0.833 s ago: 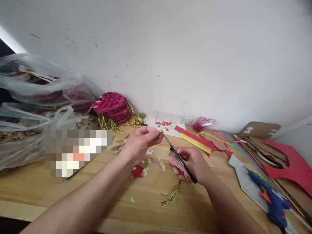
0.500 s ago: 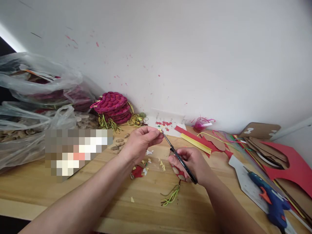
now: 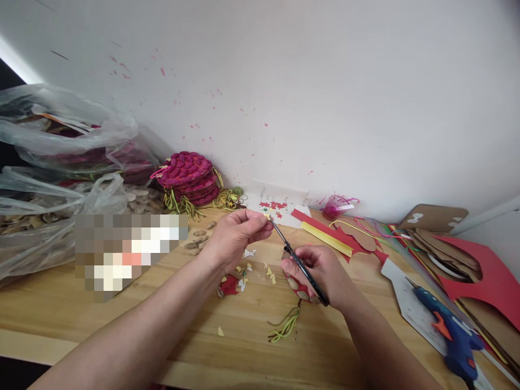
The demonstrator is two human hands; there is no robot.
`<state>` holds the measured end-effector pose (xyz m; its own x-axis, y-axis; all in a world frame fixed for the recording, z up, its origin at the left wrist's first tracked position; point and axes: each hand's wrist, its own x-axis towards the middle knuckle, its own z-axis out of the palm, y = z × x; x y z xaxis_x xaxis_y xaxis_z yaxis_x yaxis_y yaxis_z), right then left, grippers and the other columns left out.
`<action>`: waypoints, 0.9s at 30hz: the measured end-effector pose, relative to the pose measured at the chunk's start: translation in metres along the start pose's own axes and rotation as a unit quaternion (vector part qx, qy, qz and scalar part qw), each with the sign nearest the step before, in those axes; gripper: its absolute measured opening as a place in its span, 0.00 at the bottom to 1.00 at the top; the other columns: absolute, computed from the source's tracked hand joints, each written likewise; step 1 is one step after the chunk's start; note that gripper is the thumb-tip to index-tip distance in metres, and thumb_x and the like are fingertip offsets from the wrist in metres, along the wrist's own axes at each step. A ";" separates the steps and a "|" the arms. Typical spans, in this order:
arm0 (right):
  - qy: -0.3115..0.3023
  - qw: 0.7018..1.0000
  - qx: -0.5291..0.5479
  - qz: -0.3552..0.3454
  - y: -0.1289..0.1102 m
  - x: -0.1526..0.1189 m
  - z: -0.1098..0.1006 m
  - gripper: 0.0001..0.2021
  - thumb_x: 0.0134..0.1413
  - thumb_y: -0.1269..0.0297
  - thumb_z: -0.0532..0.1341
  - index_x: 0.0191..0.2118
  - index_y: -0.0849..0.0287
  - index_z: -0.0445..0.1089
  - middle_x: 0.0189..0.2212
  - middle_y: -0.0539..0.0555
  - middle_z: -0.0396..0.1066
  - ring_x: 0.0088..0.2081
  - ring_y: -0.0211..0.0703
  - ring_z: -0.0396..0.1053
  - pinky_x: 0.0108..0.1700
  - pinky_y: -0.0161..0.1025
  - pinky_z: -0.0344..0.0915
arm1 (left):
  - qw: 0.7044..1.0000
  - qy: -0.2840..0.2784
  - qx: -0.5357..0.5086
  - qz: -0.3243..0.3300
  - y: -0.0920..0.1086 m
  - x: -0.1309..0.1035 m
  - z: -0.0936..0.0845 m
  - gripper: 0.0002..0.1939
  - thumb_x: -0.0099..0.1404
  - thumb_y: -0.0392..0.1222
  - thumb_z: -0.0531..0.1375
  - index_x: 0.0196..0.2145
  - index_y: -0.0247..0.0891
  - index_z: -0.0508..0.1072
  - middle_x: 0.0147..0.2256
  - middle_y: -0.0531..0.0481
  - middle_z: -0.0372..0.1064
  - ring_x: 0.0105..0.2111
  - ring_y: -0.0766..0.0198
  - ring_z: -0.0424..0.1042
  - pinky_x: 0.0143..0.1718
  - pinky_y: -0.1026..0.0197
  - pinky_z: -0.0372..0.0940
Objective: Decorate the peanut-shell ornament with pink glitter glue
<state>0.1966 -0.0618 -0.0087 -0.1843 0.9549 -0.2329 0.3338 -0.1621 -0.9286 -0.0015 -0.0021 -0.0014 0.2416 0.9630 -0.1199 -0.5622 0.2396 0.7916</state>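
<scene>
A small yellow paper piece (image 3: 267,215) is pinched between the fingertips of my left hand (image 3: 239,235). My right hand (image 3: 319,268) is closed round black scissors (image 3: 303,266), whose tips touch or nearly touch the yellow piece. Under my right hand lies a red piece with peanut shells (image 3: 294,285), partly hidden, with a green string tassel (image 3: 286,326) below it. Yellow scraps (image 3: 270,274) and white scraps (image 3: 249,253) are scattered between my hands, beside a small red piece (image 3: 229,285). Red stars (image 3: 273,205) lie on white paper (image 3: 296,218) behind.
Stacked magenta pieces (image 3: 189,176) and plastic bags (image 3: 60,162) stand at the left. Peanut shells (image 3: 200,234) lie left of my left hand. To the right are a yellow strip (image 3: 327,239), a blue glue gun (image 3: 450,336), red paper (image 3: 487,265) and a pink cup (image 3: 335,207).
The view has shifted very slightly. Both hands, the scissors and the yellow piece stay in nearly the same places.
</scene>
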 end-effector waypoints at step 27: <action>-0.016 1.000 0.009 0.020 0.011 0.000 -0.002 0.22 0.54 0.45 0.68 0.25 0.57 0.64 0.16 0.45 0.62 0.17 0.32 0.55 0.19 0.33 0.50 | 1.000 0.007 0.016 -0.009 0.004 -0.002 0.002 0.15 0.48 0.39 0.77 0.28 0.31 0.76 0.30 0.46 0.79 0.30 0.65 0.79 0.41 0.60 0.75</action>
<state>0.2022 -0.0632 -0.0185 -0.2003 0.9392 -0.2788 0.3242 -0.2050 -0.9235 -0.0022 -0.0032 0.0035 0.2397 0.9604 -0.1423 -0.5328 0.2527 0.8077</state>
